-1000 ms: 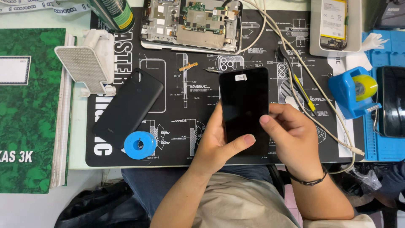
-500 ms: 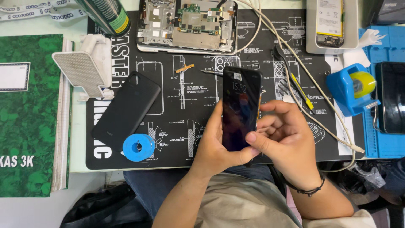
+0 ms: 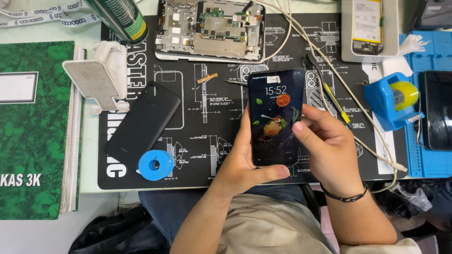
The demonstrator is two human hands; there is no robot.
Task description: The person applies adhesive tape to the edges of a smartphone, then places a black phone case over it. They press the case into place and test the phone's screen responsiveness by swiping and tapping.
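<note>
Left edge of the desk (image 3: 56, 235): a green marbled ledger (image 3: 33, 127), closed, parked off the working area. Beside it a white mesh-faced stand (image 3: 94, 82) straddles the left edge of the black repair mat (image 3: 207, 117), near enough to grab. On the mat's left half a black phone back cover (image 3: 141, 124) lies flat with a blue tape roll (image 3: 156, 165) touching its lower end, both set aside. At the mat's top edge an opened phone chassis (image 3: 210, 29) lies board-up so the parts show.

Centre, above the mat's near edge: the left hand (image 3: 242, 162) cradles the smartphone (image 3: 275, 117) from below, thumb curled across the bottom bezel, fingers wrapped behind to steady it. The right hand (image 3: 329, 146) grips the right side, thumb pressed on the screen's edge; its other fingers are hidden behind.

Right: a blue tape dispenser (image 3: 391, 99) at the mat's right edge.

Change: the screen was dark and angled half a second ago; now it faces up, lit.
</note>
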